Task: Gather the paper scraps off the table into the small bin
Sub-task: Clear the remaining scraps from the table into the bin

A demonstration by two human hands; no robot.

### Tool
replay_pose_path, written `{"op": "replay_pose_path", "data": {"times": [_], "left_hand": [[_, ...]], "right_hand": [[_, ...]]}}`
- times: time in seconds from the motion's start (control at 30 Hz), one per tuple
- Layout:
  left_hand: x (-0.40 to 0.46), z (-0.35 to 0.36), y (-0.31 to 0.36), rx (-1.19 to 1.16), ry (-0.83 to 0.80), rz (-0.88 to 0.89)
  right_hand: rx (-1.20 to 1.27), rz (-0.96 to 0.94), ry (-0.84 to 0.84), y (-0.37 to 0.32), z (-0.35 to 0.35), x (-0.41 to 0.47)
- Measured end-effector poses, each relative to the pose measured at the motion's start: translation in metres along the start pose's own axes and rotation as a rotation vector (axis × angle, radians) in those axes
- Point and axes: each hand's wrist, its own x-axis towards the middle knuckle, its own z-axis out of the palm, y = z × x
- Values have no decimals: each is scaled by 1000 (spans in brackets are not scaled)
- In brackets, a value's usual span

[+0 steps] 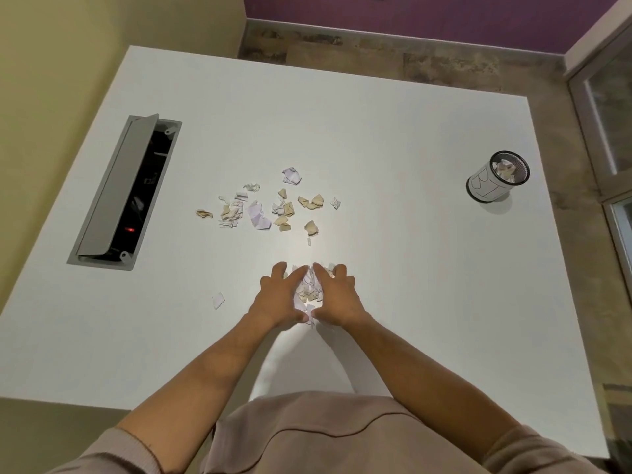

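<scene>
The paper scraps lie in three places. A small heap (307,290) sits between your hands near the table's front edge; your left hand (278,299) and right hand (337,297) cup it from either side, fingers spread and lightly bent against the paper, pressing it together rather than clenching it. Whether it has left the table surface, you cannot tell from here. Beyond them, a wider scatter of scraps (266,208) lies mid-table, well apart from the hands, and one stray white piece (218,300) sits to the left of your left hand.

The small bin (497,177) stands at the far right of the table (393,131), already holding some crumpled paper, so I judge the task partly done, with most scraps left.

The scraps are torn, crumpled, irregular bits, white, pale lilac and tan. The bin is a black mesh cylinder wrapped in lettered white paper. The table is smooth, matte white, with an open grey cable hatch (119,193) on the left.
</scene>
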Motion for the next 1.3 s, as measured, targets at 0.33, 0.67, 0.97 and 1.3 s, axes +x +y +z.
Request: {"op": "replay_pose_path", "data": {"times": [0.33,0.67,0.97,1.3], "left_hand": [[-10,9,20,23,174,72],[-15,12,27,14,212,116],[-13,8,28,-292,262,-61],[-22,-5,52,-616,273,-144]], "right_hand": [[-7,-68,75,4,11,-4],[-143,-146,172,5,-2,-4],[460,34,242,30,-12,-17],[860,172,262,64,-40,-33]]}}
